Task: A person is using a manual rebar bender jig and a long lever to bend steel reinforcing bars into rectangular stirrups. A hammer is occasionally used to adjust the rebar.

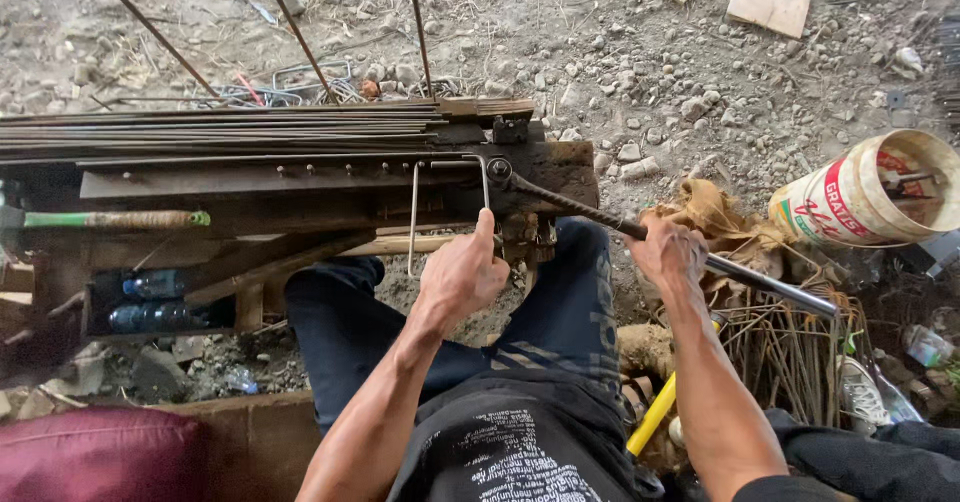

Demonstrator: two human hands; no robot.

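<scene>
Both hands [460, 272] apparently grip wire [412, 212] and lever [700, 260].

I see my left hand [462, 274] pinching the thin bent steel wire loop [447, 194] against the rusty steel-topped wooden desk [300, 177], thumb near the loop's right leg. My right hand [668, 252] closes around the long ribbed steel bending lever [650, 234], which runs from the pivot pin on the desk toward a white plastic bucket [865, 190] lying on the gravel. Straight rusty rods [220, 127] lie bundled along the desk's far edge.
</scene>
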